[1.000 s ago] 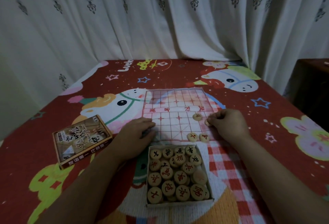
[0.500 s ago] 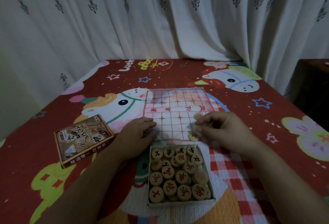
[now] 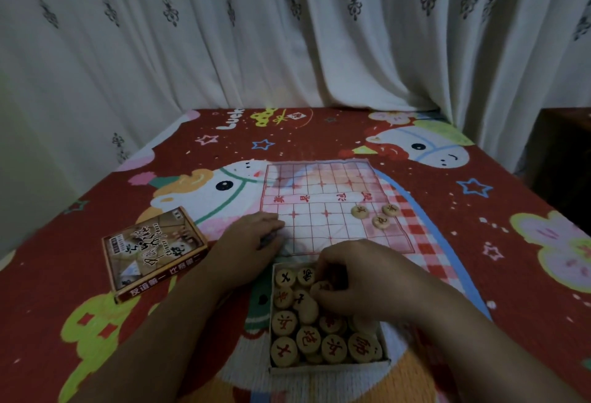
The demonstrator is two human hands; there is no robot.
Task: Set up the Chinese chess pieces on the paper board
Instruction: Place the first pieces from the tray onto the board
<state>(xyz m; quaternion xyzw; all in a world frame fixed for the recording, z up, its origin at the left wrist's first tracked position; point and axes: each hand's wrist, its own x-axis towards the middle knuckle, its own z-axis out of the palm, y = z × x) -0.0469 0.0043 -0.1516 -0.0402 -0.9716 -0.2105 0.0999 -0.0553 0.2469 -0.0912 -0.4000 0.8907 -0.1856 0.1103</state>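
The paper board (image 3: 323, 198) with red grid lines lies flat on the cloth in the middle. Three round wooden pieces (image 3: 380, 221) sit near its right edge. An open white box (image 3: 326, 367) close to me holds several wooden pieces with red or black characters. My right hand (image 3: 361, 278) reaches into the box's far side, fingers curled around a piece (image 3: 320, 287) with a red character. My left hand (image 3: 249, 239) rests palm down on the board's near left corner, pressing it flat.
The box lid (image 3: 153, 249), printed with Chinese writing, lies to the left of my left hand. A red cartoon cloth (image 3: 479, 226) covers the surface. White curtains (image 3: 287, 34) hang behind. A dark piece of furniture (image 3: 563, 159) stands at the right.
My right hand has come back from the board's right side into the box. Pieces now lie in a cluster of three at the board's right edge. The left hand stayed put.
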